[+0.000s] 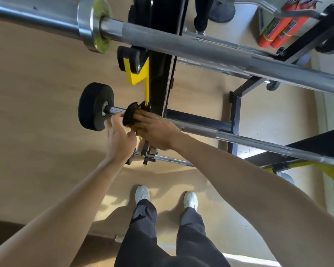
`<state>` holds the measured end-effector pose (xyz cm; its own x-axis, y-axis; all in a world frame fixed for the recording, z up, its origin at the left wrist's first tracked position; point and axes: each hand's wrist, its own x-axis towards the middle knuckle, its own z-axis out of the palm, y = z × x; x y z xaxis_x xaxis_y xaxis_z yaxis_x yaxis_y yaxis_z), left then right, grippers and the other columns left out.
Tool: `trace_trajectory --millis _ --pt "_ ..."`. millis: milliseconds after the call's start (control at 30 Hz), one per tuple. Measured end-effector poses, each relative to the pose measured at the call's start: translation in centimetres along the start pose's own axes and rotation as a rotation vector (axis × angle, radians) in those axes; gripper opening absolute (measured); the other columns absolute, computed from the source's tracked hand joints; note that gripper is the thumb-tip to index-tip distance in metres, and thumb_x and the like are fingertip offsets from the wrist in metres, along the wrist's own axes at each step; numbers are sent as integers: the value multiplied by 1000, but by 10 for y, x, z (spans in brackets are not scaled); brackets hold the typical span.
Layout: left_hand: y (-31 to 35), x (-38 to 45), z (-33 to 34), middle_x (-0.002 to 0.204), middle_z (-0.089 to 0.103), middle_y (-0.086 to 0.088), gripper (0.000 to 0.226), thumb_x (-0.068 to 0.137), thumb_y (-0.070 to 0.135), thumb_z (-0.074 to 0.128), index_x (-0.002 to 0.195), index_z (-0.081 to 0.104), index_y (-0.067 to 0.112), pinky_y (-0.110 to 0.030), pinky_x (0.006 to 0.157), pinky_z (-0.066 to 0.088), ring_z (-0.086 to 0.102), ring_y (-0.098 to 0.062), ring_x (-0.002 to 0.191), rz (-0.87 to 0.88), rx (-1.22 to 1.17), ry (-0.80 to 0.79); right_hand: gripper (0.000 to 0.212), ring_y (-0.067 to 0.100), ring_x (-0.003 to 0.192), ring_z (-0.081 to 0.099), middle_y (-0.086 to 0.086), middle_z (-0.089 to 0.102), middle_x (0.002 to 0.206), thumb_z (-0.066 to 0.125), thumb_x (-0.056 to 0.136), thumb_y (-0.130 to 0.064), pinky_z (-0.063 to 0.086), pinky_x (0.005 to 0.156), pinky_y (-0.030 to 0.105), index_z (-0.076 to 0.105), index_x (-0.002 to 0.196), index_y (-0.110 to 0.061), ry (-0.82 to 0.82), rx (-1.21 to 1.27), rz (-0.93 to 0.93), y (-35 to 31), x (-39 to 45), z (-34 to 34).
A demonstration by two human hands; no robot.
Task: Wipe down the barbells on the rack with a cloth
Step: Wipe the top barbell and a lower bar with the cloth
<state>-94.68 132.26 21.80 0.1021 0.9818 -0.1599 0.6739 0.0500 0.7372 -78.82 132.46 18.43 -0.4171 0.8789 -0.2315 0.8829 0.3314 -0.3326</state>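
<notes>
A steel barbell lies across the black and yellow rack at waist height, with a black round weight on its left end. My right hand presses a dark yellowish cloth around the bar beside the rack upright. My left hand is just left of it, fingers curled near the bar and the cloth; whether it grips is unclear. A thicker barbell with a chrome collar rests higher up. A thin bar sits lower down.
My legs and white shoes stand on the tan floor in front of the rack. Red cylinders lie at the top right by a curled bar. Another person's legs show behind the rack. A yellow-black frame is at the right.
</notes>
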Motion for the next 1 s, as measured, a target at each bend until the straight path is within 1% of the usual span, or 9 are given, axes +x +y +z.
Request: trace_trajectory --millis 67,167,333,500,600,667,767,867,1000 --pt "5 -4 9 137 39 -13 52 89 3 63 135 41 10 -27 94 40 47 -24 119 16 3 13 62 10 151 -2 -13 19 162 8 95 -52 15 122 46 37 148 -38 13 -1 14 8 -19 -2" --pt "12 -10 23 129 49 -11 38 90 3 61 126 50 8 -28 98 39 47 -24 120 71 55 -23 45 14 151 1 -14 16 162 30 102 -42 17 122 47 37 147 -41 42 -35 63 22 -55 -6" --pt "25 -30 48 123 53 -13 38 85 4 62 122 55 6 -43 101 42 45 -29 119 154 218 18 66 28 126 45 5 41 141 68 88 -28 36 107 43 32 143 -35 72 -173 248 34 -95 -19" --pt "41 -40 73 121 55 -10 37 81 4 64 116 56 11 -57 119 17 42 -30 128 260 336 35 64 31 113 53 10 56 121 61 84 -60 39 98 50 42 133 -24 -122 -234 604 57 -103 -47" --pt "52 -38 93 135 48 -10 59 77 10 70 131 47 9 -53 122 10 32 -29 139 376 398 -57 53 31 110 54 8 57 115 68 84 -45 40 97 53 53 127 -17 -280 -198 623 49 -78 -50" --pt "59 -33 110 153 29 -13 87 80 15 71 150 20 6 -49 123 7 15 -30 149 355 476 -199 37 24 97 61 4 61 109 65 90 -29 48 83 40 57 123 -16 -182 -75 534 44 -65 -39" --pt "61 -23 127 163 -4 -14 104 85 18 66 153 -11 5 -43 122 -8 -13 -29 151 271 680 -341 24 22 90 64 0 67 103 57 97 -31 52 81 37 59 118 -20 -48 -7 494 53 -64 -28" --pt "60 -22 129 163 -10 -15 105 81 14 64 153 -12 4 -41 117 -16 -19 -30 149 274 712 -344 24 17 76 61 -2 66 90 59 94 -36 53 73 33 61 112 -21 -25 1 481 66 -74 -23" --pt "63 -25 135 162 1 -19 98 81 18 67 154 3 3 -47 120 -7 -10 -35 150 255 740 -279 30 11 59 51 -5 54 70 66 88 -45 44 58 29 59 105 -22 -38 -18 537 85 -101 -17"
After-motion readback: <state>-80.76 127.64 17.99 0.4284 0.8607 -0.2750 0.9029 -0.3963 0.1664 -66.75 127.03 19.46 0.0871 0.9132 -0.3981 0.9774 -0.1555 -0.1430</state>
